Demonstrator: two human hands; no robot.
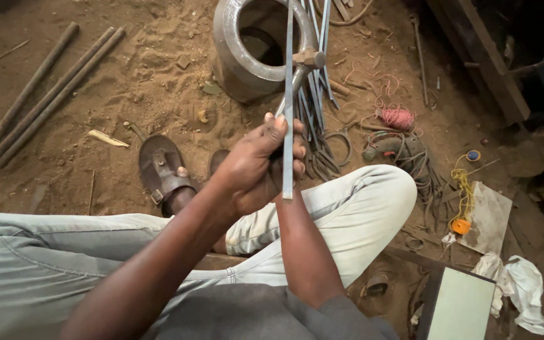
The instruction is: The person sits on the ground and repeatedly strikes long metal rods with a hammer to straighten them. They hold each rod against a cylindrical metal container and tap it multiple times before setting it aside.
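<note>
Left hand [250, 167] has its grip closed tight round a flat metal strip [288, 101], held upright over the knees. The right hand [279, 171] sits behind it, mostly hidden; it seems to grasp the hammer [303, 63], grip unclear. Beyond: a metal pot [247, 47], a sandal [158, 167], rods [45, 94] on the sandy floor [146, 69].

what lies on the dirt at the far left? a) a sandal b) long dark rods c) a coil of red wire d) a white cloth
b: three long dark rods lie slanted on the sandy ground at the left edge, away from both hands.
</note>
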